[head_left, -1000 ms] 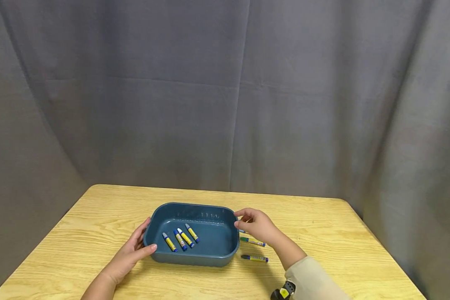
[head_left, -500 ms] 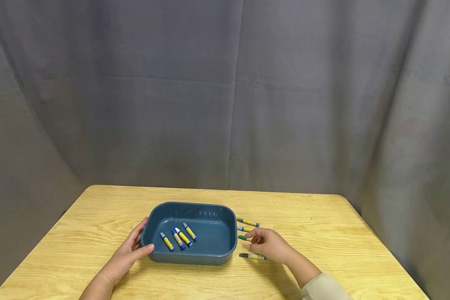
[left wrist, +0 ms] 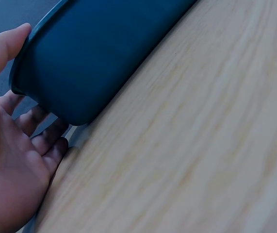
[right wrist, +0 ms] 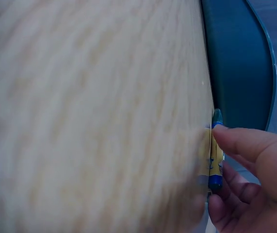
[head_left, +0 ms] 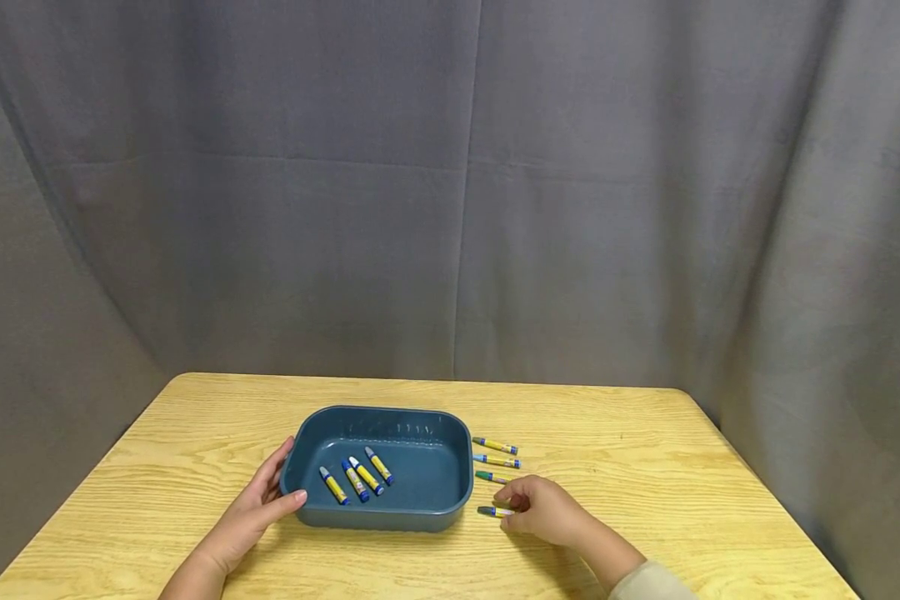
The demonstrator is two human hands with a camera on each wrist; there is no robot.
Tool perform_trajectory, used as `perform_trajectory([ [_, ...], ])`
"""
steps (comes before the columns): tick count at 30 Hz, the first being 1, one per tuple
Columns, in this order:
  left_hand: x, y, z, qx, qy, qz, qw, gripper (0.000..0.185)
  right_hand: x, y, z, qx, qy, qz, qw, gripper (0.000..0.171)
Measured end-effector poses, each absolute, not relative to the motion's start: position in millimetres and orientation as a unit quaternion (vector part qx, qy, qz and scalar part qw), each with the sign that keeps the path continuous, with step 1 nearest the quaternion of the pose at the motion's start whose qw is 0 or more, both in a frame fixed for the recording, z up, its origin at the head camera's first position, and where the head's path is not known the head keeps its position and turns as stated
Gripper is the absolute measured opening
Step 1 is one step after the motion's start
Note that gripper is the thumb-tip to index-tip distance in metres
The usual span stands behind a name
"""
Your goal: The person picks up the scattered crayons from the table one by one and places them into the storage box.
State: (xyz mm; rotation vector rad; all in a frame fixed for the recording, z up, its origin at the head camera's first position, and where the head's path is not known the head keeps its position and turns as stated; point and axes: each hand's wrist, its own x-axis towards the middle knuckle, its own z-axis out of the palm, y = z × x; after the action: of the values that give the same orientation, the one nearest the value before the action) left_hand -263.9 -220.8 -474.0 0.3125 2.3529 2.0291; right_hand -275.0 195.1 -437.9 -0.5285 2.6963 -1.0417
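Observation:
My left hand [head_left: 251, 508] holds the left end of a dark blue rectangular tray [head_left: 378, 518]. In the left wrist view its thumb [left wrist: 17, 41] lies at the rim, with the fingers [left wrist: 43, 131] around the end wall. Right of the tray, my right hand [head_left: 543, 510] pinches a dark-tipped crayon [head_left: 489, 511] with a yellow wrapper and blue bands. The right wrist view shows this crayon [right wrist: 216, 150] low at the tabletop, thumb on one side and fingers on the other. Part of it is hidden behind the fingers in the head view.
Several yellow-wrapped crayons [head_left: 363, 477] lie slanted inside the tray. Beyond my right hand lie a green crayon [head_left: 487, 476], a light blue one [head_left: 498, 461] and a dark one [head_left: 498, 446]. The wooden table [head_left: 630, 450] ends before a grey curtain [head_left: 345, 208].
My right hand has moved from the tray's right rim toward me, past the other crayons, to the nearest dark crayon, and taken hold of it. My left hand stays at the tray.

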Motion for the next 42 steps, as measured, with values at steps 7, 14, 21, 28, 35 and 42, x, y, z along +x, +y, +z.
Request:
perform_trajectory([
  [7,-265,-221,-476,0.105,0.750,0.653,0.002,0.079,-274,196,-440,-0.179,0.916,-0.343,0.104,0.020],
  [14,-265,-221,-476,0.098,0.752,0.651,0.009,0.080,-274,198,-440,-0.176,0.914,-0.350,0.102,0.020],
  [21,-265,-222,-476,0.105,0.749,0.654,0.010,0.080,-284,198,-426,-0.163,0.900,-0.396,0.079,0.026],
  [28,-265,-221,-475,0.102,0.748,0.656,0.011,0.080,-298,180,-398,-0.122,0.882,-0.453,0.049,0.026],
  [35,-265,-222,-475,0.104,0.748,0.656,0.010,0.081,-312,143,-382,-0.086,0.865,-0.491,0.059,0.026],
  [42,-267,-222,-475,0.098,0.751,0.653,0.019,0.081,-321,105,-377,-0.079,0.860,-0.500,0.066,0.027],
])
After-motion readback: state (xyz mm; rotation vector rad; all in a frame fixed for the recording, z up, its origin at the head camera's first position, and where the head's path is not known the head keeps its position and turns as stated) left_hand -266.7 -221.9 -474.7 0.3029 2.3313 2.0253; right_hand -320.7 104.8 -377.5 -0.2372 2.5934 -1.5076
